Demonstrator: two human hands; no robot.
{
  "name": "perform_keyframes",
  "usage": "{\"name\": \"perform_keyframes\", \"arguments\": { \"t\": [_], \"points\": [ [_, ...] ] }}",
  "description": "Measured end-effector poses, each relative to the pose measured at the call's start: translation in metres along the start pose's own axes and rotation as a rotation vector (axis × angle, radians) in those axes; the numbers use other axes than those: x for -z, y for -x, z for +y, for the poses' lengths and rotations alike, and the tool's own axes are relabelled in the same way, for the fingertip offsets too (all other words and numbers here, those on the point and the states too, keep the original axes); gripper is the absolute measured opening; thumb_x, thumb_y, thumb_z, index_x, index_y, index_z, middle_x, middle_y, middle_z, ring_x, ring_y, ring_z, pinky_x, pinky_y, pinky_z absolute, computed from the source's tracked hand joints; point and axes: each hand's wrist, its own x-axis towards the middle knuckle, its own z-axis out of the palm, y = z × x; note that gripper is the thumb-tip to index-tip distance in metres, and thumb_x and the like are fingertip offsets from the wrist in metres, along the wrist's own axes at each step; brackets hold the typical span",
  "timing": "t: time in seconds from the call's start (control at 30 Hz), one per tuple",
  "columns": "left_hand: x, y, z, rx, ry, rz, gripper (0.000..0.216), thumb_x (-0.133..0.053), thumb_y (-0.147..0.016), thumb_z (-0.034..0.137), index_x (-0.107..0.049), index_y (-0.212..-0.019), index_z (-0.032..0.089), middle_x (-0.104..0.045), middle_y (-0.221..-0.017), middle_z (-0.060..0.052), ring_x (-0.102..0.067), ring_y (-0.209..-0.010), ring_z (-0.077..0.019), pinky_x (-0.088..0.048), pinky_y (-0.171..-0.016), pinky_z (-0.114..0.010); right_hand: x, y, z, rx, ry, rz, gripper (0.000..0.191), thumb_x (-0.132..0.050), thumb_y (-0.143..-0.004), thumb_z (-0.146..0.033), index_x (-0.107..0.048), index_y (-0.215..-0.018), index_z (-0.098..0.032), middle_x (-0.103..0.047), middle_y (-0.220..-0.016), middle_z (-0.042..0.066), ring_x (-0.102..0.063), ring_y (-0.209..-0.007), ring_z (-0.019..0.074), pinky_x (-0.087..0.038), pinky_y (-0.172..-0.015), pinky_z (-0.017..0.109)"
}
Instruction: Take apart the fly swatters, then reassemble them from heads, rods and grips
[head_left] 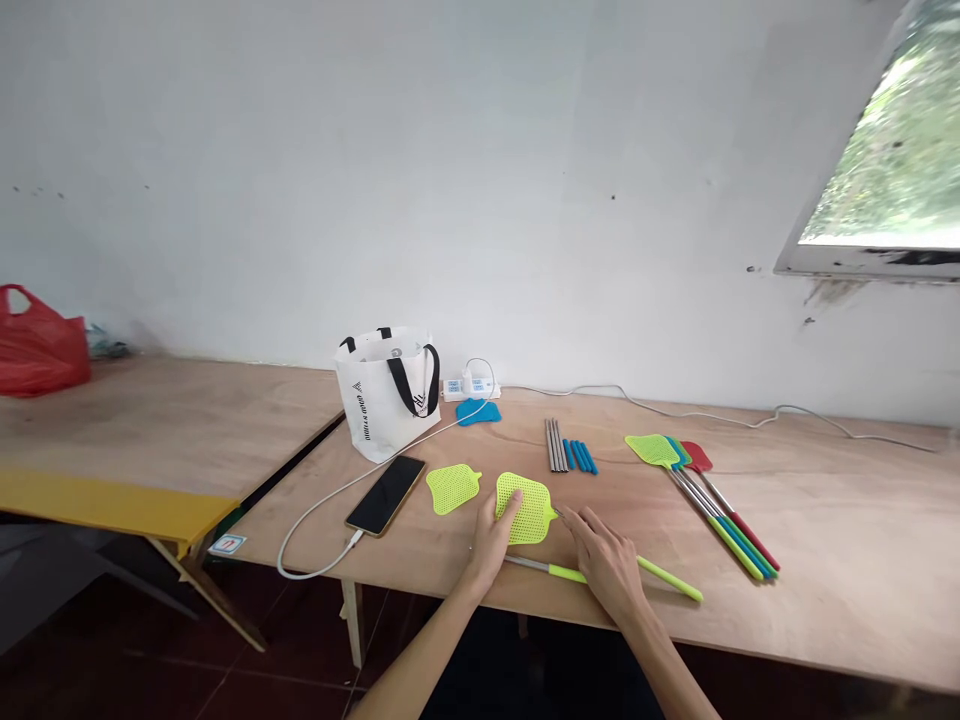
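My left hand [491, 540] lies on the near edge of a yellow-green fly swatter head [527, 505], fingers flat on the mesh. My right hand [604, 562] rests over that swatter's metal rod where it meets the head, its fingers stretched toward the joint; the rod's yellow-green handle [670, 578] sticks out to the right of the hand. A second rod with a yellow-green grip [546, 570] lies between my hands near the table edge. A loose yellow-green swatter head [452, 488] sits to the left.
Finished swatters [712, 505] in green, blue and red lie at right. Metal rods [554, 444] and blue grips [581, 456] sit behind. A phone [385, 494] on a cable, white tote bag [386, 392], power strip [471, 387], blue head [478, 411], red bag [39, 345].
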Motion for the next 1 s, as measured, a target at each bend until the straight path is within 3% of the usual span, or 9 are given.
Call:
{"name": "perform_keyframes", "arguments": {
  "t": [0.3, 0.43, 0.6, 0.8, 1.0],
  "points": [
    [0.001, 0.001, 0.003, -0.012, 0.016, 0.022, 0.048, -0.074, -0.083, 0.057, -0.073, -0.109, 0.016, -0.074, -0.110, -0.010, -0.067, -0.108, -0.0281, -0.052, -0.091, -0.034, -0.001, 0.001, 0.002, 0.018, 0.014, -0.005, 0.072, -0.039, -0.086, 0.001, -0.050, -0.148, -0.033, -0.064, -0.091, 0.002, -0.064, -0.071, 0.0128, -0.032, -0.054, 0.022],
    [0.001, 0.001, 0.005, -0.013, 0.025, 0.022, 0.048, -0.075, -0.082, 0.057, -0.073, -0.106, 0.016, -0.074, -0.108, -0.009, -0.066, -0.111, -0.0283, -0.051, -0.094, -0.034, -0.001, 0.001, 0.002, 0.017, 0.017, 0.001, 0.062, -0.040, -0.092, -0.005, -0.052, -0.145, -0.034, -0.064, -0.089, 0.001, -0.064, -0.071, 0.0127, -0.032, -0.053, 0.022],
    [0.002, 0.002, 0.007, -0.001, 0.019, 0.029, 0.046, -0.075, -0.081, 0.058, -0.072, -0.102, 0.017, -0.074, -0.110, -0.009, -0.064, -0.115, -0.0295, -0.051, -0.095, -0.034, -0.001, -0.002, 0.000, -0.006, -0.004, 0.068, 0.039, -0.038, -0.106, -0.027, -0.064, -0.135, -0.031, -0.065, -0.083, 0.002, -0.066, -0.071, 0.0138, -0.030, -0.051, 0.023],
    [0.002, 0.002, 0.009, 0.001, 0.017, 0.021, 0.046, -0.073, -0.082, 0.057, -0.072, -0.105, 0.018, -0.073, -0.115, -0.010, -0.053, -0.133, -0.0327, -0.050, -0.097, -0.033, -0.002, -0.004, -0.001, -0.004, -0.034, 0.109, 0.041, -0.033, -0.110, -0.038, -0.068, -0.129, -0.028, -0.067, -0.082, 0.003, -0.067, -0.072, 0.0133, -0.030, -0.052, 0.023],
    [0.001, 0.003, 0.011, 0.009, 0.038, 0.019, 0.050, -0.074, -0.081, 0.058, -0.073, -0.109, 0.017, -0.073, -0.114, -0.011, -0.058, -0.128, -0.0327, -0.049, -0.100, -0.037, 0.000, -0.003, -0.001, -0.005, -0.030, 0.114, 0.040, -0.034, -0.110, -0.036, -0.067, -0.132, -0.029, -0.065, -0.079, 0.002, -0.066, -0.069, 0.0121, -0.030, -0.052, 0.022]
  ]
}}
